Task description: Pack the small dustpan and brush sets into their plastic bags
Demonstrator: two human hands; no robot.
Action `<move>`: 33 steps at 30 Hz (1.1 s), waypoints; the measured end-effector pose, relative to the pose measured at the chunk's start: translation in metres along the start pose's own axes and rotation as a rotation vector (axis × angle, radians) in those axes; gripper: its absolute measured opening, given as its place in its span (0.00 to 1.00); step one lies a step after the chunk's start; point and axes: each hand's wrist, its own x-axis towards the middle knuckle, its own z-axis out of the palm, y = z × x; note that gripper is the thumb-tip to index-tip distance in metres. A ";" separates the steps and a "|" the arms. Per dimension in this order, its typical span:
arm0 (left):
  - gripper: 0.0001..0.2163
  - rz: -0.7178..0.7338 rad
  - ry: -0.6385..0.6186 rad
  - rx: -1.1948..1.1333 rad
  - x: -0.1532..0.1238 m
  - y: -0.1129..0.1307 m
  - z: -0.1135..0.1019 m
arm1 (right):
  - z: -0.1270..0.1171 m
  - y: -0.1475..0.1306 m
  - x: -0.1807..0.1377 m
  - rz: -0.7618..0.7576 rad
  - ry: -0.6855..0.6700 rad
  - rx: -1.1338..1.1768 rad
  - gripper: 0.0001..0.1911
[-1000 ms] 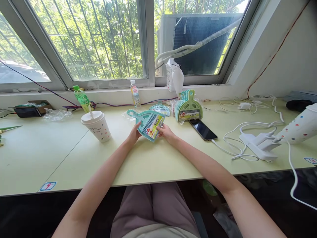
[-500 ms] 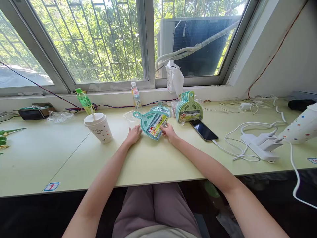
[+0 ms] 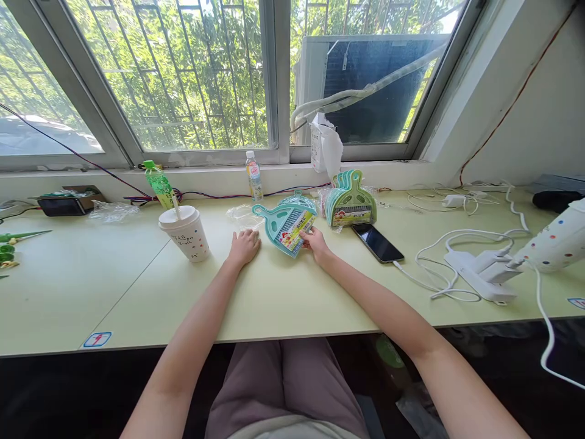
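A teal mini dustpan [image 3: 275,224] with a brush and a yellow printed label stands tilted above the table. Its lower right edge is pinched by my right hand [image 3: 316,242], fingertips over the label. To its left, my left hand [image 3: 245,246] lies palm down on the tabletop, fingers extended and apart from the dustpan. Just behind is another teal dustpan [image 3: 297,197], partly covered by the held one. A row of similar dustpans, with a green dustpan [image 3: 354,198] in front, stands to the right, partly in clear plastic.
A white cup with a straw [image 3: 185,235] and a green-capped bottle [image 3: 158,185] stand left. A small clear bottle [image 3: 254,177] is by the window. On the right lie a phone [image 3: 378,242], white cables and a power strip [image 3: 479,277]. Crumpled clear film [image 3: 243,214] lies behind my left hand.
My left hand has shifted slightly left, away from the dustpan. My right hand keeps its hold on the dustpan. The whole view has moved a little.
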 end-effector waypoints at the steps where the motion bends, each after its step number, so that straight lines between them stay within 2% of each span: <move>1: 0.21 0.013 0.038 0.020 0.000 0.001 -0.002 | 0.000 0.000 0.000 -0.002 -0.005 -0.005 0.11; 5: 0.20 0.035 0.114 0.070 -0.002 0.002 -0.008 | 0.000 0.000 0.001 0.006 0.013 -0.017 0.11; 9: 0.28 0.069 0.131 -0.021 -0.004 -0.001 -0.007 | 0.000 0.000 0.002 0.015 0.026 -0.023 0.11; 13: 0.34 0.102 0.007 -0.159 -0.004 -0.004 -0.007 | -0.001 0.001 0.002 0.012 0.009 -0.021 0.10; 18: 0.27 0.220 0.034 -0.062 -0.003 -0.002 -0.014 | -0.003 0.003 0.004 0.017 0.033 -0.015 0.12; 21: 0.19 0.164 0.055 -0.035 -0.003 0.003 -0.017 | -0.003 0.004 0.005 0.021 0.050 -0.003 0.12; 25: 0.14 0.079 0.150 -0.012 -0.008 0.015 -0.017 | -0.003 0.004 0.006 0.023 0.060 0.006 0.11; 30: 0.20 0.033 0.173 -0.051 -0.012 0.022 -0.012 | -0.004 0.004 0.006 0.022 0.042 -0.013 0.12; 33: 0.17 0.005 0.170 -0.042 -0.010 0.016 -0.009 | -0.003 0.004 0.006 0.017 0.039 -0.024 0.14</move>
